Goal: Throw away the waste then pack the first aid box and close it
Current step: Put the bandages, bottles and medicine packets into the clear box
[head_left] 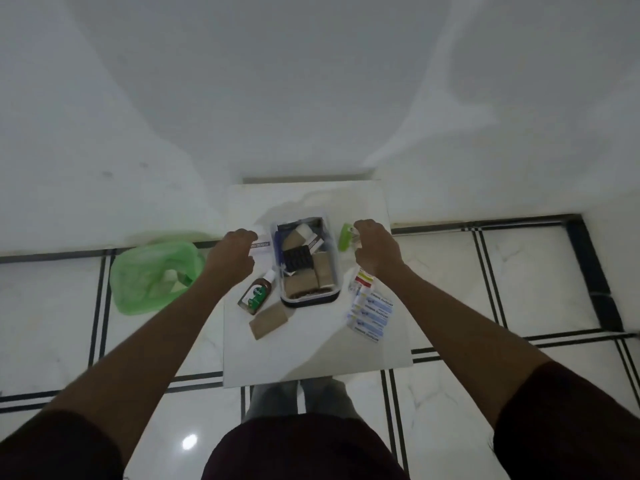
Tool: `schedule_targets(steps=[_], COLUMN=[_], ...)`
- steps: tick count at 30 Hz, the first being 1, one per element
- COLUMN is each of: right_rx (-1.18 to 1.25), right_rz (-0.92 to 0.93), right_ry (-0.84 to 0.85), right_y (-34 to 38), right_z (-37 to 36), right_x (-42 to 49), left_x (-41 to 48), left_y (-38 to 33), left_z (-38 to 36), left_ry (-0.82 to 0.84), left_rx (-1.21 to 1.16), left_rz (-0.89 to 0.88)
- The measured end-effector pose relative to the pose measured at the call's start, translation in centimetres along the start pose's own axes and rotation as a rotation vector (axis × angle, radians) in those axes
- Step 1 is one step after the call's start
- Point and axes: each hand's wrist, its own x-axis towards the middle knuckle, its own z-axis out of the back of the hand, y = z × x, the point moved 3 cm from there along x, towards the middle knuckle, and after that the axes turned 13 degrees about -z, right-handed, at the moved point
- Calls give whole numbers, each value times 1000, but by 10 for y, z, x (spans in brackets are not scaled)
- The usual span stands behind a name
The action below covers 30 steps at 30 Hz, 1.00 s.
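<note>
The clear first aid box with a dark base stands open in the middle of the small white table, holding brown packets, a black item and white boxes. My left hand is closed on a white box just left of the first aid box. My right hand is on the other side, closed around a small item next to a green bottle. A brown antiseptic bottle and a brown packet lie front left. Blue-and-white plaster boxes lie at the right.
A green bin bag with white waste inside sits on the floor left of the table. White walls rise behind the table. The tiled floor has black lines around it. My legs stand at the table's near edge.
</note>
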Motion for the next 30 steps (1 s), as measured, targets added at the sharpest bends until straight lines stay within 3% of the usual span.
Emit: schedule_targets(steps=[4, 10, 14, 18, 22, 27, 30], right_rx=[-36, -16, 210, 343, 382, 144, -15], right_rz=[56, 73, 30, 151, 265, 453, 565], right_ry=[43, 0, -66, -167, -70, 52, -42], right_y=[-12, -15, -2, 18, 45, 79, 89], right_z=[-24, -35, -9, 28, 42, 29, 13], right_x=[27, 50, 45, 37, 36, 32, 30], left_x=[21, 35, 14, -16, -21, -13, 0], left_y=[23, 41, 43, 18, -35, -79, -87], left_z=[-28, -30, 1, 37, 35, 0, -15], left_ry=[85, -41, -210, -370, -289, -281, -333], left_rx=[102, 38, -67, 8, 25, 132, 180], left_rz=[-21, 2, 39, -108, -379, -474, -405])
